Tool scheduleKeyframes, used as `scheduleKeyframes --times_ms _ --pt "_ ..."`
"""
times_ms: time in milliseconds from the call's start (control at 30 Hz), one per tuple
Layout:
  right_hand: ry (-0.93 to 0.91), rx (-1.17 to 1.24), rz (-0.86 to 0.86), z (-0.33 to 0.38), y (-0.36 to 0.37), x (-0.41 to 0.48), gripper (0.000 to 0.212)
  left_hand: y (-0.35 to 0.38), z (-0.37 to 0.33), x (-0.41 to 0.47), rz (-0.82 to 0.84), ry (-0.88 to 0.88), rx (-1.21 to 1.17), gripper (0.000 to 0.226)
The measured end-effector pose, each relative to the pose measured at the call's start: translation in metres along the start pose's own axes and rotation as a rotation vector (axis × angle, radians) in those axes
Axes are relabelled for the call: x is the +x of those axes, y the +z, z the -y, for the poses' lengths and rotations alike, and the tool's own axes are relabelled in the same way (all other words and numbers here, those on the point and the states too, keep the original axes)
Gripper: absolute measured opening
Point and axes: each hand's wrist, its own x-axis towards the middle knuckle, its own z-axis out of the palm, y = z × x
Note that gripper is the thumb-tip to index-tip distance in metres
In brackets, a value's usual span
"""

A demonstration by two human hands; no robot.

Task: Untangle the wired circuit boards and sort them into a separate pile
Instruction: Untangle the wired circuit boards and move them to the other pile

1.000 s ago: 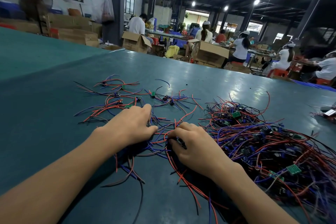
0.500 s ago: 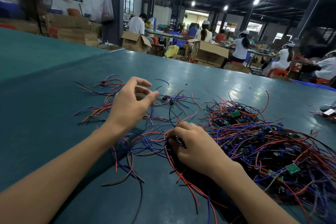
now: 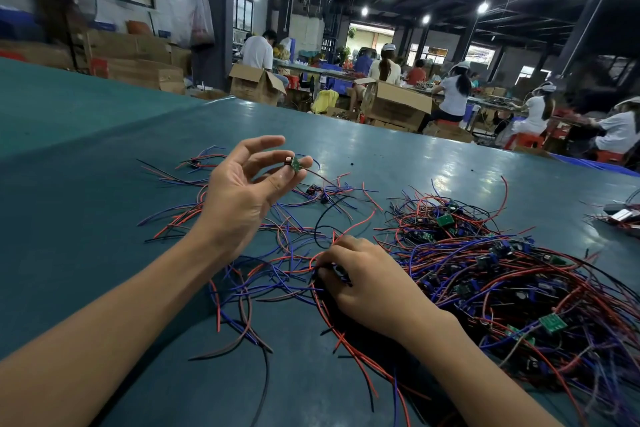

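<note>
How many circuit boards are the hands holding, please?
1 visible: a green circuit board pinched by the left hand, raised above the table; the right hand grips wires, possibly hiding another.

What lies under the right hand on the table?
Red, blue and black wires run out beneath the right hand, whose curled fingers pinch a dark part. The fingers hide whether it is a board.

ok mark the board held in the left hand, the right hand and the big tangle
circuit board [image 3: 296, 164]: head view, its green face
right hand [image 3: 370, 288]: head view, back of the hand
tangled pile [image 3: 502, 263]: head view, wires in its middle
</note>
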Motion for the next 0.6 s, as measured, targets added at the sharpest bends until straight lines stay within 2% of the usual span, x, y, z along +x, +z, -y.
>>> scheduleKeyframes --times_ms 200,367,500,600 --pt "-0.009 0.003 -0.001 -0.001 0.001 0.0 0.025 0.002 -0.006 0.002 -0.115 -0.09 -0.153 0.034" --pt "-0.028 0.0 -0.065 -0.003 0.003 0.0 0.032 -0.004 -0.002 0.003 -0.084 -0.137 -0.053 0.021" --pt "0.061 0.447 -0.311 0.005 -0.003 0.001 0.044 -0.005 0.008 -0.002 0.065 -0.177 0.169 0.021" --pt "0.165 0.883 -0.389 0.01 -0.01 0.003 0.041 -0.002 0.018 -0.009 0.189 -0.192 0.354 0.024"
